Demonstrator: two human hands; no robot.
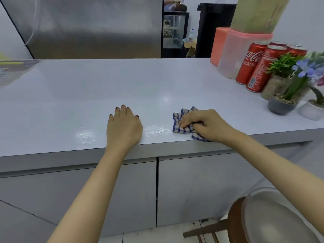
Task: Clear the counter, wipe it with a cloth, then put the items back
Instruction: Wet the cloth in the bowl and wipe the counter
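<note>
A blue-and-white checked cloth (184, 122) lies bunched on the pale grey counter (105, 85) near its front edge. My right hand (205, 124) grips the cloth, fingers curled into it. My left hand (123, 128) rests flat on the counter to the left of the cloth, fingers straight. Wet streaks shine on the surface between and left of my hands. Several red cola cans (256, 65), a pink-lidded plastic container (233, 53) and small potted plants (287, 85) stand grouped at the counter's right end.
A steel fridge (87, 27) rises behind the counter. A white pot (311, 111) sits at the far right edge. A wooden stool with a grey seat (273, 221) stands below right, in front of the cabinet doors (192, 186).
</note>
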